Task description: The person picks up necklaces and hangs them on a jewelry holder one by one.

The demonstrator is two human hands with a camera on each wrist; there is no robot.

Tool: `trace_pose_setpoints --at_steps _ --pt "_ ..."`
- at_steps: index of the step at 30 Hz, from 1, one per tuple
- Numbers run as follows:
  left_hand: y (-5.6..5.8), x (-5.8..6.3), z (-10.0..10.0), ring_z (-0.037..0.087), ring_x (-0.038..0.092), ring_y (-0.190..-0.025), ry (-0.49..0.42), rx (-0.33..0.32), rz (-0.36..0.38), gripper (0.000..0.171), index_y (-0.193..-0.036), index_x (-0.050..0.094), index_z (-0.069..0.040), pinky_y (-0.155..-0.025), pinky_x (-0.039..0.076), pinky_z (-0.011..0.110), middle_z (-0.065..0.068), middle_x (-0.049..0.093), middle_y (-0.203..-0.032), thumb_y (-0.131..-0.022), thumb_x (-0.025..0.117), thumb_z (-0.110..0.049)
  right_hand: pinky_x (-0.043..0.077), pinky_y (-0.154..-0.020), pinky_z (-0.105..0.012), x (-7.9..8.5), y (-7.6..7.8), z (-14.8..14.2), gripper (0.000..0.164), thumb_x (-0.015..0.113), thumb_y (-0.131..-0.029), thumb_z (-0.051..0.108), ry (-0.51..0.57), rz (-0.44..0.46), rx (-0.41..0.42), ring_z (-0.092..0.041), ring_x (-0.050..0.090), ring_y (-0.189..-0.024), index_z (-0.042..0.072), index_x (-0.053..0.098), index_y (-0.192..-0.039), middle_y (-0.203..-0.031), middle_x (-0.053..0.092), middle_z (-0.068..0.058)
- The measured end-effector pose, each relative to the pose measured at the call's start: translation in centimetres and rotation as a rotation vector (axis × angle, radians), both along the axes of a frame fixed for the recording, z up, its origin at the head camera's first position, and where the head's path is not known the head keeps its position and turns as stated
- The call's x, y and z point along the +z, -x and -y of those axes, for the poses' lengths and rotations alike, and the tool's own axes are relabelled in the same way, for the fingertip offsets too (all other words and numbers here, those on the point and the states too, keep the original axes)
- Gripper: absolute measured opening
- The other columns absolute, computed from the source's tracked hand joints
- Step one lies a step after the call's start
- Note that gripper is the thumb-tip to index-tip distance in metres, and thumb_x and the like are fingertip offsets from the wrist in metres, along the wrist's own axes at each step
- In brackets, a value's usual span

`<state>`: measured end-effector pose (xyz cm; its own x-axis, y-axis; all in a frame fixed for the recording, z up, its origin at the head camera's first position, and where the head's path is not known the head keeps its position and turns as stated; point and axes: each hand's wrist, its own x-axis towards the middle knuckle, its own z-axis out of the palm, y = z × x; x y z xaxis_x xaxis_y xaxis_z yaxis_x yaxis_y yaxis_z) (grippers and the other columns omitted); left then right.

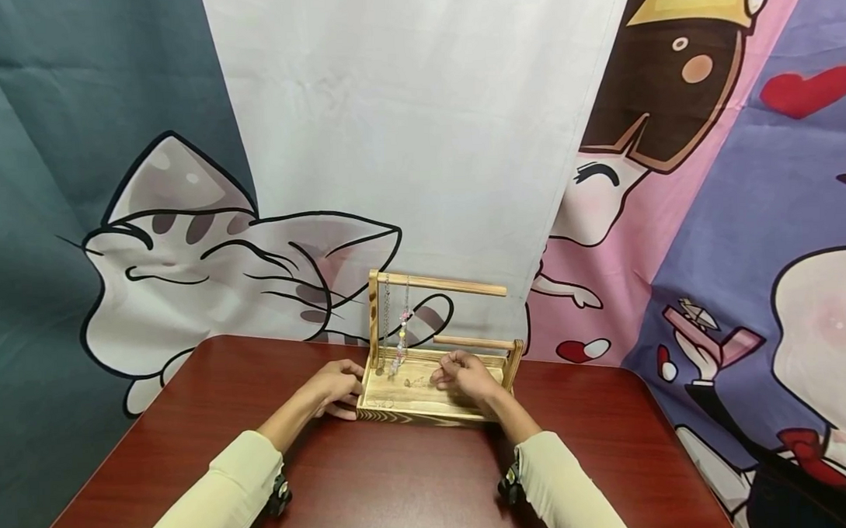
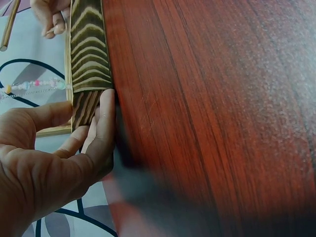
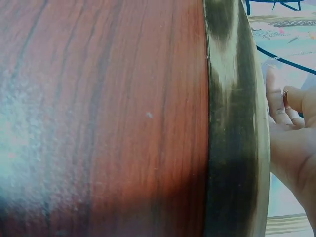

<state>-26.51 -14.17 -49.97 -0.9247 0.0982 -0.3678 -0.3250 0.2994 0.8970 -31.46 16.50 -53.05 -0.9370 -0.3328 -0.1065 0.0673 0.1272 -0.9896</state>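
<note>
A wooden jewelry stand [image 1: 438,285] with a shallow tray base stands near the table's back edge. My left hand [image 1: 339,387] holds the tray's left end, thumb on one side and fingers on the other, as the left wrist view shows. Over the tray floor is my right hand [image 1: 465,375], thumb and fingertips pinched together on a tiny piece of jewelry [image 3: 285,94]; its exact kind I cannot tell. Small thin jewelry [image 1: 415,382] lies in the tray just left of these fingertips. From the upper bar's left part hang a silver chain necklace [image 1: 386,320] and a beaded necklace [image 1: 401,338].
A lower wooden bar [image 1: 475,342] runs along the stand's right part. Another small piece of jewelry [image 1: 380,404] lies at the tray's front left. The stand rests on a reddish-brown table [image 1: 403,482], with a printed cartoon cloth [image 1: 419,140] hanging behind.
</note>
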Motion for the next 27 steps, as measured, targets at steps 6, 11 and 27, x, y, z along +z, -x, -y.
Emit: trace_pose_setpoints --at_steps 6,11,27 --pt "-0.05 0.0 -0.05 0.028 0.077 -0.093 0.0 0.0 -0.002 0.049 -0.144 0.06 0.002 -0.066 0.074 0.041 0.022 0.075 -0.114 -0.096 0.066 0.002 0.072 -0.091 -0.029 -0.55 -0.28 0.2 0.034 0.049 -0.12 0.009 0.112 0.086 -0.031 -0.016 0.078 -0.09 -0.019 0.047 -0.139 -0.095 0.073 -0.006" --pt "0.03 0.03 -0.06 0.028 0.076 -0.092 0.004 0.002 0.001 0.049 -0.144 0.06 0.002 -0.066 0.074 0.04 0.022 0.075 -0.114 -0.096 0.067 0.002 0.073 -0.087 -0.031 -0.36 -0.54 0.44 0.037 0.049 -0.12 0.008 0.173 0.144 -0.049 -0.016 0.077 -0.086 -0.019 0.045 -0.144 -0.097 0.07 -0.008" --pt "0.1 -0.15 0.01 0.027 0.074 -0.092 -0.001 0.009 0.004 0.046 -0.144 0.06 0.003 -0.066 0.074 0.039 0.022 0.073 -0.113 -0.098 0.068 0.001 0.073 -0.087 -0.034 0.08 -0.46 0.76 0.027 0.068 -0.105 -0.003 0.216 0.207 -0.05 -0.018 0.078 -0.085 -0.011 0.055 -0.128 -0.093 0.073 -0.007"
